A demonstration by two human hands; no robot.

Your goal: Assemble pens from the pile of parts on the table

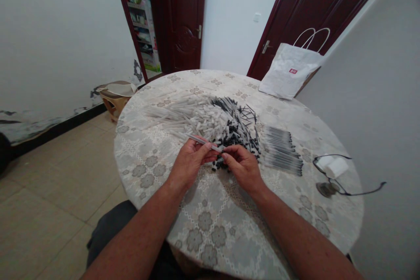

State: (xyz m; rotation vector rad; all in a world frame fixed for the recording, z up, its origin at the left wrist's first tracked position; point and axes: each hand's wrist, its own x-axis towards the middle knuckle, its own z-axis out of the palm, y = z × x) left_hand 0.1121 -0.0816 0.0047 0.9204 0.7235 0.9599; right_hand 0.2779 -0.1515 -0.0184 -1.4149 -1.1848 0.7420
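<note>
My left hand (pixel 193 156) is closed around a translucent pen barrel (pixel 204 141), which slants across the fingers. At the barrel's right end, the fingertips of my right hand (pixel 241 164) are pinched together; what they hold is too small and hidden to make out. Just beyond my hands lie a heap of clear pen barrels (pixel 170 113), a pile of small white plugs (pixel 210 120) and a scatter of small black caps (pixel 233 133). Thin dark refills (pixel 231 107) lie behind these. Right of my hands, assembled-looking pens (pixel 282 151) are laid side by side in a row.
A patterned cloth covers the round table (pixel 210 227). Eyeglasses (pixel 337 186), a white tissue roll (pixel 336 167) and a small dark round object (pixel 326 189) sit at the right edge. A white paper bag (pixel 292 70) stands at the back right. A stool (pixel 114 98) is beyond the left edge.
</note>
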